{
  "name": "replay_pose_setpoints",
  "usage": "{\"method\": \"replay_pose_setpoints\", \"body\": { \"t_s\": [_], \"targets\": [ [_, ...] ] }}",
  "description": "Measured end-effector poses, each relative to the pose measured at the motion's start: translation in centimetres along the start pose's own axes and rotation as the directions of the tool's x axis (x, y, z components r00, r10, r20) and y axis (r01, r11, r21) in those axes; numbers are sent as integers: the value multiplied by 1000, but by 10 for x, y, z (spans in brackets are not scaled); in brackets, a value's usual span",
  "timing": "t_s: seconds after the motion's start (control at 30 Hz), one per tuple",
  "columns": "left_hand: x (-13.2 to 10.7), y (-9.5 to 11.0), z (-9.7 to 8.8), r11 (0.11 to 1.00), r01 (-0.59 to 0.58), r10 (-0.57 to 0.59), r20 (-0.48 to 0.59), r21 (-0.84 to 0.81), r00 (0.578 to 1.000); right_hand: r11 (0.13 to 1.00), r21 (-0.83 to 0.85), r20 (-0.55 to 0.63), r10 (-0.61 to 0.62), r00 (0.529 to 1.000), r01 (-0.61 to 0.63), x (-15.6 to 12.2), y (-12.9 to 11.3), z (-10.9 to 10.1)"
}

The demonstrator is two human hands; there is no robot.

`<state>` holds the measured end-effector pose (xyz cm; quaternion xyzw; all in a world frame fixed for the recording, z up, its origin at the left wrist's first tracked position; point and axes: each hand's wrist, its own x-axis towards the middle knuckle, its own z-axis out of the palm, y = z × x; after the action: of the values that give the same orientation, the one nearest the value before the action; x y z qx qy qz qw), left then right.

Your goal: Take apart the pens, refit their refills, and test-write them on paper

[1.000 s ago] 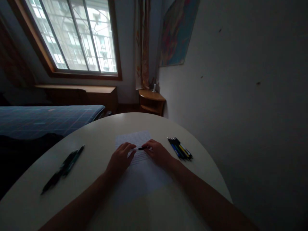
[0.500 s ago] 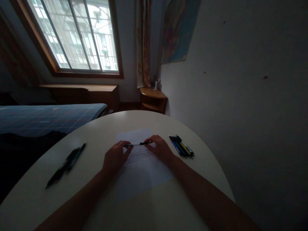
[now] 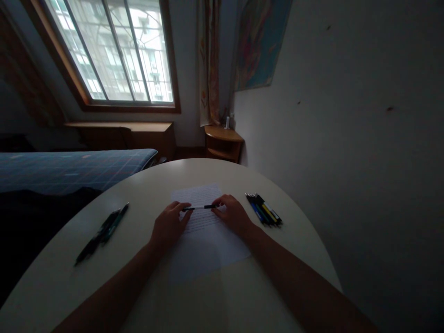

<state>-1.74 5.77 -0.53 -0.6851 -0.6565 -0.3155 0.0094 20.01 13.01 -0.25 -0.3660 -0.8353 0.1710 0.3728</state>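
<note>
A black and white pen (image 3: 199,207) lies level between my two hands, over a sheet of paper (image 3: 211,249) with lines of writing on its far part. My left hand (image 3: 170,223) pinches the pen's left end between thumb and fingers. At the other end, my right hand (image 3: 231,213) grips it the same way. Whether the pen's two parts are joined under the fingers is too small to tell. Both wrists hover by the paper's sides.
On the round white table (image 3: 145,185), a row of several pens (image 3: 264,210) lies to the right. A few dark pens (image 3: 102,233) rest together at the left. Beyond the table are a bed (image 3: 76,169) and a wooden corner shelf (image 3: 224,134); a wall (image 3: 347,185) stands on the right.
The whole view has shifted slightly, so everything sits a little further right. Both hands keep their hold on the pen, with no clear movement relative to the paper.
</note>
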Motion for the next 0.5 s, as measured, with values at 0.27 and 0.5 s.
{"method": "replay_pose_setpoints", "body": {
  "t_s": [0.27,0.5],
  "targets": [
    [4,2,-1,999,-44,45,-17,32,999,998,34,-19,44,999,-43,4,3,2],
    [9,0,1,997,-74,73,-39,-34,997,995,97,-9,39,999,-38,4,3,3]
  ]
}}
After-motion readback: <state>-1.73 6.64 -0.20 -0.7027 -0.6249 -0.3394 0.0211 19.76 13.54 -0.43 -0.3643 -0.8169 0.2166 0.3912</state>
